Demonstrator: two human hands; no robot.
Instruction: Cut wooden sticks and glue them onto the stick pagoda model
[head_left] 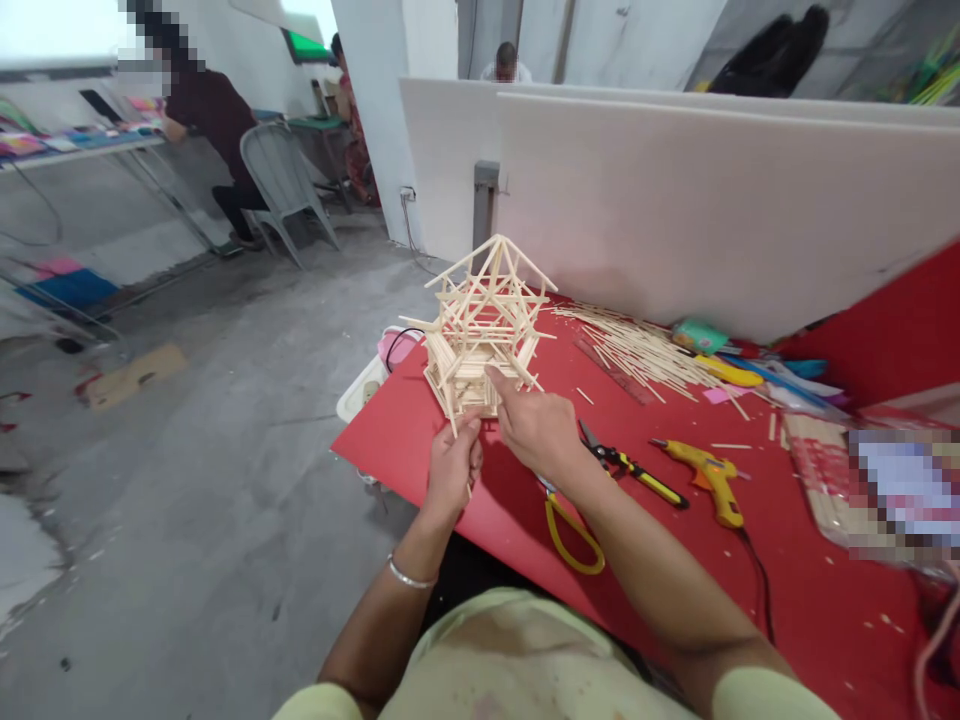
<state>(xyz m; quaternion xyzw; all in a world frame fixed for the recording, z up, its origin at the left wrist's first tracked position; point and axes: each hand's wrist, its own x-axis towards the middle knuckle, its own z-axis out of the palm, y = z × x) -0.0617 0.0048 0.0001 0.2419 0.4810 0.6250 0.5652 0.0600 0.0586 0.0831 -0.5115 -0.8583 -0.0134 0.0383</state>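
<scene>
Stick model (491, 320); left hand (452, 467), right hand (541, 428) touching

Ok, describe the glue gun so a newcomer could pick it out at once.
Find the red tabletop, then look to the right of the person's right hand. Just past the black-and-yellow cutters lies the glue gun. Unlike the cutters and the yellow-handled scissors, it is pistol-shaped, with an orange trigger and a black cord running from it.

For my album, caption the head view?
Left hand and right hand at a pale, peaked wooden-stick model over a red table.
</scene>
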